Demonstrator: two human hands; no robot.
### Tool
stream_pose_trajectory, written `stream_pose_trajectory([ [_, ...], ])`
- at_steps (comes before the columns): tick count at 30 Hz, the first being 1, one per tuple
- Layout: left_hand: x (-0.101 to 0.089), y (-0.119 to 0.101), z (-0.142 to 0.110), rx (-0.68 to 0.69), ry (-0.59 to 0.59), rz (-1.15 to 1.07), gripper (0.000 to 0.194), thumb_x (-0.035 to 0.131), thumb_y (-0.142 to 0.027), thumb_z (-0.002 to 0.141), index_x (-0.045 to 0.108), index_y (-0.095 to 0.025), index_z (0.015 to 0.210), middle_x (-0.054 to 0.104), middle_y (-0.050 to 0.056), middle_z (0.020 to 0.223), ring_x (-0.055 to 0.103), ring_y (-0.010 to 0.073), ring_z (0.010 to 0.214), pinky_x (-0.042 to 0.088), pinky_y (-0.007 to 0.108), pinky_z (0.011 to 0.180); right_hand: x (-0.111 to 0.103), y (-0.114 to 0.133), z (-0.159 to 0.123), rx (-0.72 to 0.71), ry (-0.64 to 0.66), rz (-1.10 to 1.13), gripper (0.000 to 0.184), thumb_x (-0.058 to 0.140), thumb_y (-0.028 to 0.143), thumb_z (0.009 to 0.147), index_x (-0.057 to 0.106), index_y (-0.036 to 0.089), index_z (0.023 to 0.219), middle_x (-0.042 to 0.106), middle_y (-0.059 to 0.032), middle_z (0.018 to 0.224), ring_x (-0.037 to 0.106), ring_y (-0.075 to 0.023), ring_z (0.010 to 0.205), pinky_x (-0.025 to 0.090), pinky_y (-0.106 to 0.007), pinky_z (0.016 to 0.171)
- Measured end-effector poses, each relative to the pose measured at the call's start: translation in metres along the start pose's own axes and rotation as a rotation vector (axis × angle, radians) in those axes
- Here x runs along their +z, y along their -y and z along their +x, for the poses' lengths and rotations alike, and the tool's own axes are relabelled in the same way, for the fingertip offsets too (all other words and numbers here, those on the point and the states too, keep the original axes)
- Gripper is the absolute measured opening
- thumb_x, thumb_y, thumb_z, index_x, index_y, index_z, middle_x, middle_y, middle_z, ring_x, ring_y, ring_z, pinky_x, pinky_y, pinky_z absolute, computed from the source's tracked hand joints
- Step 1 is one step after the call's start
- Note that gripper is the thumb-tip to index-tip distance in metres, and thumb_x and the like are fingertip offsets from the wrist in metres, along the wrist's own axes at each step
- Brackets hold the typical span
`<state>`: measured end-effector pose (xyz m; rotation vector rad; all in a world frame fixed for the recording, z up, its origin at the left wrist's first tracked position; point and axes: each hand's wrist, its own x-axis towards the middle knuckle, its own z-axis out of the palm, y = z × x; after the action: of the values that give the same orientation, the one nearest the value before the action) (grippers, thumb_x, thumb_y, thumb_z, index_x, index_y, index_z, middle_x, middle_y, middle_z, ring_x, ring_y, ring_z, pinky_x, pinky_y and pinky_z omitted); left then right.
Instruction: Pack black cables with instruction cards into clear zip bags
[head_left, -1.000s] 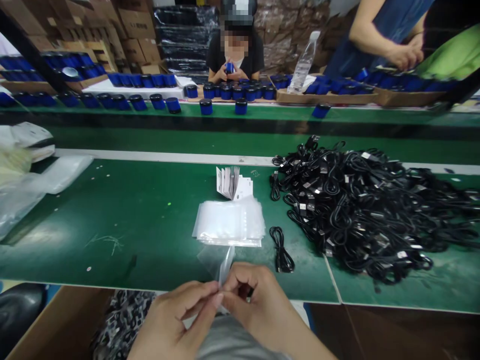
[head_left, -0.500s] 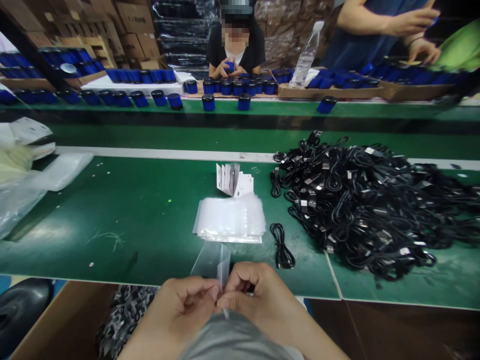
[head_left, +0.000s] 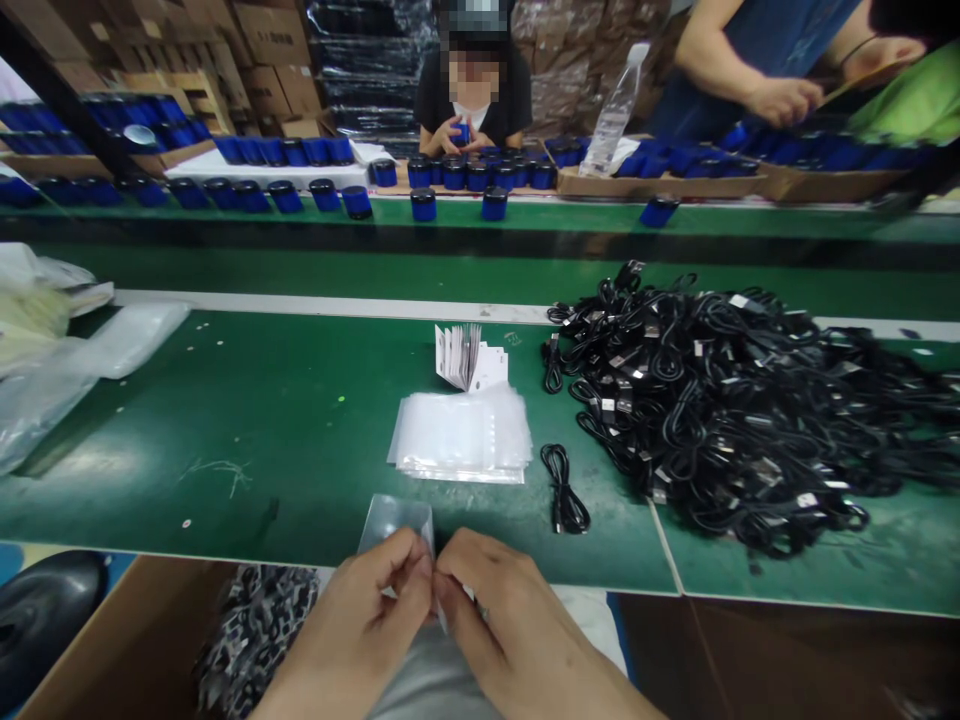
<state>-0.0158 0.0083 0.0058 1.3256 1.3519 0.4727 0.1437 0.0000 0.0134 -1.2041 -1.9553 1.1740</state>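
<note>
Plastic bag, thin and clear, is in the hands, nearer than the bag stack, and no cable shows inside it. As far as I can judge, only a little is done: one bag is in hand, while lots of bags and cables lie loose. The left hand and right hand come close together in front of the bag stack, backs up, fingers bent in. The left fingers pinch the bag with the thumb; the right fingers and thumb look pressed together on its edge, though the tips are partly hidden. One tied black cable lies alone on the tabletop, just right of the bag stack. Small white cards stand fanned out just behind the bag stack. A big cable pile spreads out to the right of it. Far behind the bag stack, blue cups with dark tops stand in a row, and a person in a dark shirt holds another blue thing.
</note>
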Motion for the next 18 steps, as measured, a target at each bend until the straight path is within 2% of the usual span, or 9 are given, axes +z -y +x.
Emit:
stream_pose_trajectory([
  [4, -0.003, -0.001, 0.001, 0.060, 0.034, 0.091, 0.024, 0.044, -0.029, 0.085, 0.047, -0.020, 0.063, 0.050, -0.003, 0.058, 0.051, 0.0134, 0.057, 0.041, 0.021, 0.052, 0.001, -0.001, 0.000, 0.065, -0.020, 0.056, 0.019, 0.039, 0.009, 0.086, 0.043, 0.019, 0.071, 0.053, -0.0004, 0.072, 0.051, -0.0131, 0.066, 0.036, -0.023, 0.059],
  [9, -0.008, -0.008, 0.004, 0.255, 0.039, 0.238, 0.026, 0.042, -0.026, 0.089, 0.047, -0.020, 0.064, 0.050, -0.004, 0.061, 0.048, 0.0109, 0.055, 0.038, 0.018, 0.052, -0.002, 0.000, 0.004, 0.115, -0.028, -0.011, 0.020, 0.041, 0.013, 0.085, 0.039, 0.020, 0.067, 0.049, 0.0011, 0.065, 0.048, -0.0123, 0.059, 0.033, -0.022, 0.054],
  [13, -0.003, -0.002, 0.006, 0.215, 0.030, 0.213, 0.030, 0.035, -0.030, 0.092, 0.040, -0.022, 0.064, 0.046, -0.005, 0.057, 0.045, 0.0114, 0.053, 0.036, 0.020, 0.051, 0.001, -0.002, 0.011, 0.061, -0.036, -0.043, 0.022, 0.038, 0.013, 0.085, 0.037, 0.020, 0.065, 0.049, 0.0015, 0.064, 0.048, -0.0113, 0.057, 0.032, -0.021, 0.053],
  [15, 0.000, 0.003, 0.007, 0.203, -0.001, 0.234, 0.032, 0.035, -0.031, 0.092, 0.037, -0.022, 0.061, 0.042, -0.005, 0.055, 0.042, 0.0113, 0.051, 0.034, 0.020, 0.050, 0.005, -0.005, 0.014, 0.046, -0.064, -0.117, 0.022, 0.039, 0.013, 0.084, 0.037, 0.020, 0.064, 0.049, 0.0018, 0.062, 0.047, -0.0112, 0.055, 0.030, -0.022, 0.053],
  [18, 0.000, 0.010, 0.010, 0.216, -0.154, 0.326, 0.033, 0.036, -0.031, 0.090, 0.034, -0.022, 0.058, 0.037, -0.006, 0.055, 0.038, 0.0111, 0.051, 0.031, 0.021, 0.050, 0.010, -0.009, 0.017, 0.068, -0.189, -0.304, 0.018, 0.041, 0.013, 0.078, 0.039, 0.020, 0.062, 0.048, 0.0011, 0.058, 0.045, -0.0126, 0.052, 0.027, -0.025, 0.052],
])
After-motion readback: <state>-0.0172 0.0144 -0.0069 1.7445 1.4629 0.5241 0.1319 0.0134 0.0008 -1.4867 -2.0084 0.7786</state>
